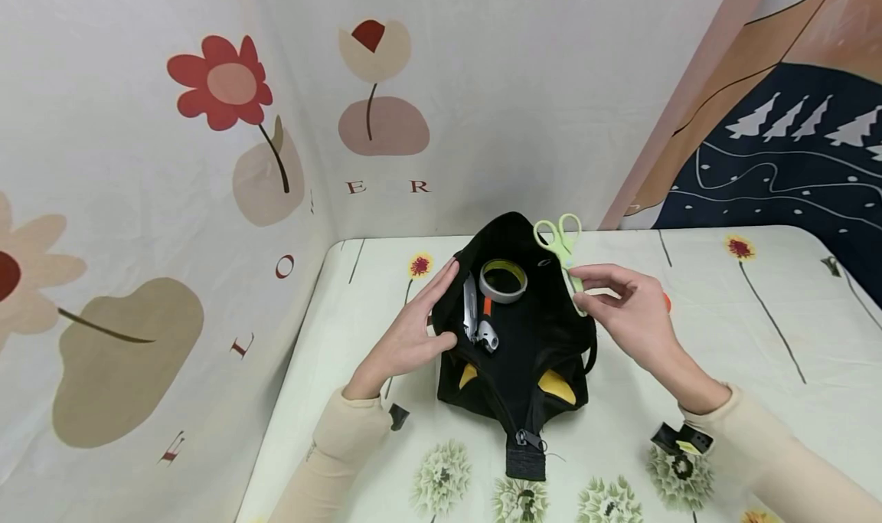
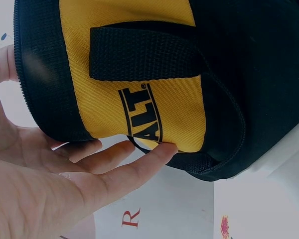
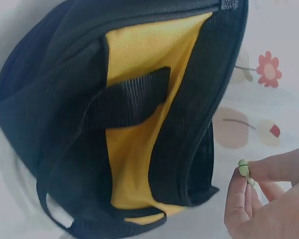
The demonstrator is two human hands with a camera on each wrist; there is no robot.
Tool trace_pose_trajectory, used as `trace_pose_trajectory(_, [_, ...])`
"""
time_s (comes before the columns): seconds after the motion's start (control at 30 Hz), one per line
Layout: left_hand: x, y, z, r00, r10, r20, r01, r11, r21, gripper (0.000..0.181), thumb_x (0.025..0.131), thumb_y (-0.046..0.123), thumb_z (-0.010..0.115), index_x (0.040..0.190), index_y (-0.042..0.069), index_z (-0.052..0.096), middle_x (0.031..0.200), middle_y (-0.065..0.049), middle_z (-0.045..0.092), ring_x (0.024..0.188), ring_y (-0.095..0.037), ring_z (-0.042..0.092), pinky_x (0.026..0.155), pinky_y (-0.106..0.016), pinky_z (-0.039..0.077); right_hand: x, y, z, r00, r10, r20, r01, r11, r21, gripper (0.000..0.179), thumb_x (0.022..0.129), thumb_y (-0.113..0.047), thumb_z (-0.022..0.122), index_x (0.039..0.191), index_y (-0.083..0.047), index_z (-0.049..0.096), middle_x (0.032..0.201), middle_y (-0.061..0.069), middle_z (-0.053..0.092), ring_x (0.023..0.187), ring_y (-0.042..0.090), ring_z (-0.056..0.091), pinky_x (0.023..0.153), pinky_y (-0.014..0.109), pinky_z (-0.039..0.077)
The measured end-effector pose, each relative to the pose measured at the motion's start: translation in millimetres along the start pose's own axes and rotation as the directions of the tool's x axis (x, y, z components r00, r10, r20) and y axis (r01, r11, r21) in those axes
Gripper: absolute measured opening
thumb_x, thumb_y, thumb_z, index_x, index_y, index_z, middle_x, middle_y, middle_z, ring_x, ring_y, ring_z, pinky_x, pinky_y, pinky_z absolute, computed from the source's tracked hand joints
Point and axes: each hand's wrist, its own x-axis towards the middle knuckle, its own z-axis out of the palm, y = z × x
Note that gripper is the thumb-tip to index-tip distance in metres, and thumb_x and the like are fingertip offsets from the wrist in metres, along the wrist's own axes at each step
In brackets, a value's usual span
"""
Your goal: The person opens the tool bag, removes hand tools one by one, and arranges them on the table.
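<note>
Head view: which step is in hand?

Apparently, loading of the scissors (image 1: 566,255). The right hand (image 1: 630,312) pinches them, handles up, at the right rim of the black bag (image 1: 565,331). The left hand (image 1: 416,330), apart from the right, rests with extended fingers against the bag's left side.

What does the next move call for?

If loading is correct: guide the blades inward, lower them beside the tape roll (image 1: 506,297), then release. Support the left side meanwhile, as the mouth could sag.

One bag (image 1: 510,377), one scissors (image 1: 566,252) — one tape roll (image 1: 506,298)
</note>
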Motion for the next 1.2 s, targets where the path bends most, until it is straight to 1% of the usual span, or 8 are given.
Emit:
trace_pose_trajectory(0.17, [0.0,1.0,0.2,1.0,-0.006,0.002,0.006,1.0,-0.001,0.101,0.087,0.001,0.061,0.179,0.012,0.019,0.187,-0.003,0.012,0.171,-0.024,0.012,0.132,-0.062,0.025,-2.3,5.9,-15.1,0.999,0.007,-0.046,-0.01,0.998,-0.054,0.031,0.093,0.014,0.078,0.124,0.013,0.077,0.104,-0.016,0.076,0.095,-0.002,0.071,0.089,0.012,0.057])
trace_pose_trajectory(0.33, [-0.4,1.6,-0.1,1.0,-0.011,0.002,0.011,1.0,0.0,0.102,0.087,0.001,0.061,0.179,0.012,0.018,0.187,0.0,0.012,0.171,-0.023,0.011,0.132,-0.061,0.024,-3.0,9.6,-27.4,0.998,0.016,-0.069,-0.023,0.995,-0.096,0.031,0.094,0.012,0.078,0.125,0.012,0.076,0.1,-0.013,0.075,0.095,-0.002,0.07,0.093,0.011,0.055])
trace_pose_trajectory(0.43, [-0.7,1.0,-0.1,1.0,-0.011,-0.002,0.011,1.0,0.004,0.102,0.087,0.001,0.061,0.179,0.011,0.019,0.187,0.0,0.012,0.171,-0.024,0.011,0.132,-0.061,0.023,-1.8,10.9,-34.7,0.996,0.028,-0.091,-0.037,0.993,-0.109,0.031,0.095,0.011,0.078,0.126,0.012,0.076,0.099,-0.012,0.075,0.094,-0.003,0.07,0.089,0.011,0.056])
trace_pose_trajectory(0.67, [-0.1,0.3,0.1,1.0,0.0,-0.003,0.0,1.0,0.01,0.102,0.087,0.002,0.061,0.179,0.011,0.019,0.187,-0.001,0.012,0.171,-0.024,0.012,0.133,-0.062,0.021,2.1,20.0,-53.7,0.985,0.064,-0.158,-0.083,0.99,-0.114,0.033,0.094,0.013,0.077,0.127,0.011,0.076,0.101,-0.02,0.075,0.094,-0.005,0.07,0.089,0.01,0.055])
trace_pose_trajectory(0.83, [0.8,0.2,0.7,1.0,0.002,-0.002,-0.002,1.0,0.009,0.101,0.087,0.002,0.061,0.179,0.011,0.019,0.187,-0.001,0.012,0.171,-0.024,0.012,0.133,-0.062,0.022,3.2,29.2,-67.2,0.976,0.107,-0.187,-0.13,0.985,-0.11,0.035,0.094,0.013,0.076,0.128,0.006,0.079,0.1,-0.023,0.075,0.093,-0.008,0.07,0.086,0.008,0.055])
trace_pose_trajectory(0.97, [1.4,0.6,1.2,1.0,0.0,-0.001,0.0,1.0,0.008,0.101,0.087,0.002,0.061,0.179,0.011,0.019,0.187,0.0,0.012,0.171,-0.024,0.012,0.133,-0.062,0.022,2.4,37.6,-80.0,0.967,0.142,-0.211,-0.171,0.977,-0.124,0.037,0.095,0.012,0.076,0.129,0.0,0.08,0.1,-0.025,0.074,0.094,-0.009,0.069,0.082,0.006,0.054])
trace_pose_trajectory(1.07, [1.4,0.7,1.1,1.0,-0.001,-0.001,0.001,1.0,0.011,0.101,0.087,0.002,0.061,0.179,0.012,0.019,0.187,0.0,0.012,0.171,-0.024,0.012,0.133,-0.062,0.023,0.1,43.9,-88.7,0.959,0.163,-0.232,-0.203,0.966,-0.16,0.037,0.096,0.009,0.077,0.13,-0.004,0.081,0.098,-0.028,0.073,0.094,-0.011,0.067,0.075,0.006,0.051])
trace_pose_trajectory(1.2, [1.4,-0.3,1.1,1.0,-0.003,-0.002,0.003,1.0,0.021,0.101,0.087,0.003,0.061,0.179,0.011,0.019,0.187,-0.002,0.012,0.171,-0.025,0.013,0.132,-0.063,0.022,-3.0,49.5,-96.2,0.953,0.177,-0.247,-0.233,0.947,-0.221,0.034,0.098,0.004,0.078,0.131,-0.006,0.081,0.095,-0.031,0.071,0.094,-0.011,0.064,0.068,0.009,0.049])
